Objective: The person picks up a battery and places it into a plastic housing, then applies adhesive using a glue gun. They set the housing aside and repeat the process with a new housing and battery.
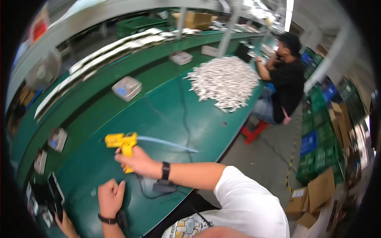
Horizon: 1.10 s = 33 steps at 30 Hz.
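My right hand point(141, 162) is wrapped round the handle of a yellow glue gun point(122, 140), held over the green table. Its front end points left. A long pale-blue glue stick point(168, 143) sticks out of its back toward the right. My left hand point(110, 197) is by the table top, nearer than the gun, with fingers curled in and thumb up. I see nothing in it, though its palm side is hidden. A black band is on each wrist. Beside the left wrist lies a small black object point(122, 218), too blurred to name.
A heap of white sticks point(226, 81) covers the far table. Plastic boxes point(127, 88) stand along the green ledge. A black adapter-like box point(164, 186) with cable lies near the edge. A co-worker point(289, 75) sits far right; another person's hand point(66, 225) holds something black, lower left. Crates point(319, 156) stand right.
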Each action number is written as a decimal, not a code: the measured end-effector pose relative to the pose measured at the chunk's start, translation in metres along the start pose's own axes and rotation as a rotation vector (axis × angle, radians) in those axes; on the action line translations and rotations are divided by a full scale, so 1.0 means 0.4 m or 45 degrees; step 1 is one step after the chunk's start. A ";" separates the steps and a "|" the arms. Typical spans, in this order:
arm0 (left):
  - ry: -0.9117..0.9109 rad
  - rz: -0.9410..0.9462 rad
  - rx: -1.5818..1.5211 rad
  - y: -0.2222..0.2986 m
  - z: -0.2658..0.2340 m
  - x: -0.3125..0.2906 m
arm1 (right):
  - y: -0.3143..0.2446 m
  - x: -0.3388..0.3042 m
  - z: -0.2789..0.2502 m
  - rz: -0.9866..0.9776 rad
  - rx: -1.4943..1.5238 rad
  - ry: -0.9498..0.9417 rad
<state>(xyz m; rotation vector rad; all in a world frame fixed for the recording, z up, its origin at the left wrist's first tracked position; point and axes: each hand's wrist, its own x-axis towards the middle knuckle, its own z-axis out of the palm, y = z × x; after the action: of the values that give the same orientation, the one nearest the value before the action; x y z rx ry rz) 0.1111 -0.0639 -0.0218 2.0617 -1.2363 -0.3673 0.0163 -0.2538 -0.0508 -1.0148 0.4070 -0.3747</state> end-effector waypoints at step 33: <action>0.042 0.107 -0.110 -0.033 0.027 0.027 | -0.062 -0.019 -0.020 -0.007 -0.097 0.132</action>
<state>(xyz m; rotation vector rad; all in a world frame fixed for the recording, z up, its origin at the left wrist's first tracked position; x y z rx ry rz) 0.1191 -0.0735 -0.0374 1.9290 -1.2608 -0.3409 0.0030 -0.2678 -0.0318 -1.0736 0.5152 -0.4201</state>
